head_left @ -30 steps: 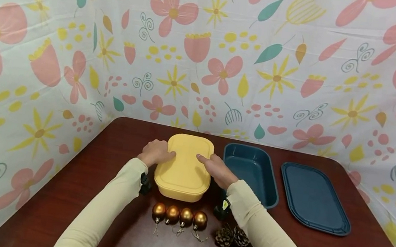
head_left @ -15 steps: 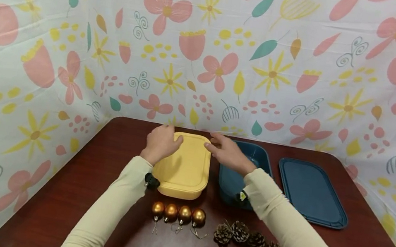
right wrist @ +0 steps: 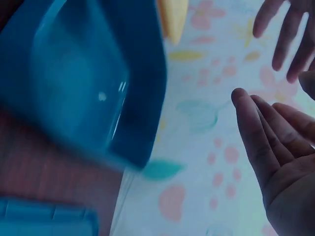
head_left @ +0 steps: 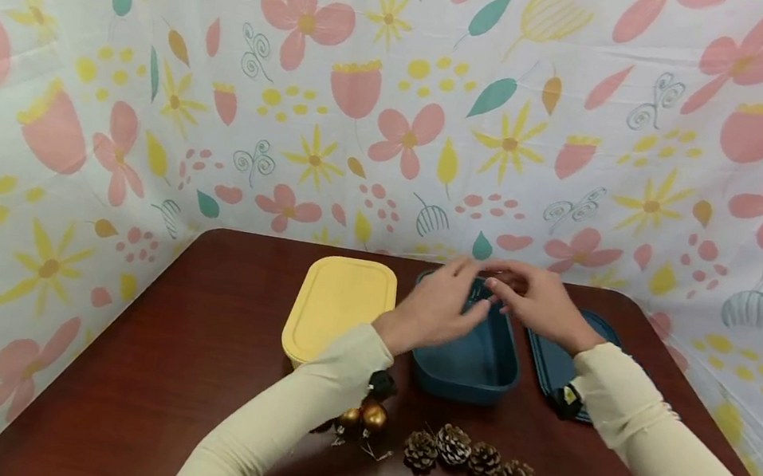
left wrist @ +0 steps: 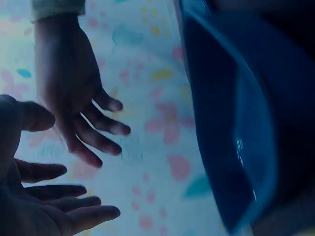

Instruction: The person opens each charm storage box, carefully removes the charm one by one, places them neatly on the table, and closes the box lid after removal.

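Note:
Both hands hover over the blue container (head_left: 465, 374), which stands without its lid on the table. My left hand (head_left: 436, 305) has loosely extended fingers and holds nothing. Facing it, my right hand (head_left: 542, 303) is likewise free of any object, its fingers relaxed. The left wrist view shows the blue container's wall (left wrist: 216, 98) beside the spread fingers. To the left sits the yellow container (head_left: 345, 297) with its yellow lid on. The blue lid (head_left: 553, 365) lies flat at the right, partly hidden behind the right forearm.
Gold ball ornaments (head_left: 372, 415) lie near the front of the yellow container, some hidden by the left sleeve. Several pine cones (head_left: 484, 462) form a row in front of the blue container. A floral cloth (head_left: 409, 137) hangs behind the dark red table (head_left: 194, 342).
Both hands have let go of the yellow lidded container, lifted off it and moved right, above the blue container. The view has shifted slightly. The containers stay where they were.

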A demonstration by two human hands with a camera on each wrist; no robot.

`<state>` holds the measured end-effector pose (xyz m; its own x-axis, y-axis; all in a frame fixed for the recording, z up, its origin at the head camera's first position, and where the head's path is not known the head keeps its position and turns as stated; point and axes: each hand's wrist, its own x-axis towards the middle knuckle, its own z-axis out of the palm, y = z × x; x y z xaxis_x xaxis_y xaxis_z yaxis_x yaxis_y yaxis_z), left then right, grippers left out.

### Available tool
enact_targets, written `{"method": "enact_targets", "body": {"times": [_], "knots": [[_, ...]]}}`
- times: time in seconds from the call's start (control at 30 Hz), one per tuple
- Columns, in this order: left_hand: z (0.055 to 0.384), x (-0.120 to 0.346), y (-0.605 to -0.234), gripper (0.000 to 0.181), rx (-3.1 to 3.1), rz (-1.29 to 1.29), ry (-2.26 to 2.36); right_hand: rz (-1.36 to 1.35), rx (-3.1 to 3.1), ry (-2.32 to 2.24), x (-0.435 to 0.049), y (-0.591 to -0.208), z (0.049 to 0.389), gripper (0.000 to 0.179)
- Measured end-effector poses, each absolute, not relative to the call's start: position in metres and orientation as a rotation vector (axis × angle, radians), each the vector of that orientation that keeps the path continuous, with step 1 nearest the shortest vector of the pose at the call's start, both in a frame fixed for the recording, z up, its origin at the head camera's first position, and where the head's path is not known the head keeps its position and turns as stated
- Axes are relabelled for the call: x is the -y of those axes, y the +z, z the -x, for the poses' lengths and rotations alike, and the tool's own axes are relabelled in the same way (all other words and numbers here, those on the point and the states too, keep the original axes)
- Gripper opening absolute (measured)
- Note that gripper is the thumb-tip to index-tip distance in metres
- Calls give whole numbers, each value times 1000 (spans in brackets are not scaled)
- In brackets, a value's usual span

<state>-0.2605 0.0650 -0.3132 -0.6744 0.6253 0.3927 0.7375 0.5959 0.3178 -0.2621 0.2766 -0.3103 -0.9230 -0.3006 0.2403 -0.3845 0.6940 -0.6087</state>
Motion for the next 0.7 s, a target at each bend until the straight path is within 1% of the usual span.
{"method": "enact_targets", "body": {"times": [0.17, 0.27, 0.4, 0.53, 0.7], "knots": [[261, -109, -312, 54, 2665, 1291, -712, -442, 2768, 939, -320, -315, 259, 46], [266, -139, -310, 55, 2806, 1312, -720, -347, 2798, 860, -347, -321, 256, 48], [271, -173, -312, 62, 3062, 1206, -802, -234, 2858, 701, -382, -336, 254, 53], [272, -193, -325, 65, 3238, 1112, -1015, -159, 2886, 614, -413, -359, 247, 56], [266, -211, -347, 63, 3306, 943, -1361, -23, 2979, 591, -442, -387, 235, 66]]}}
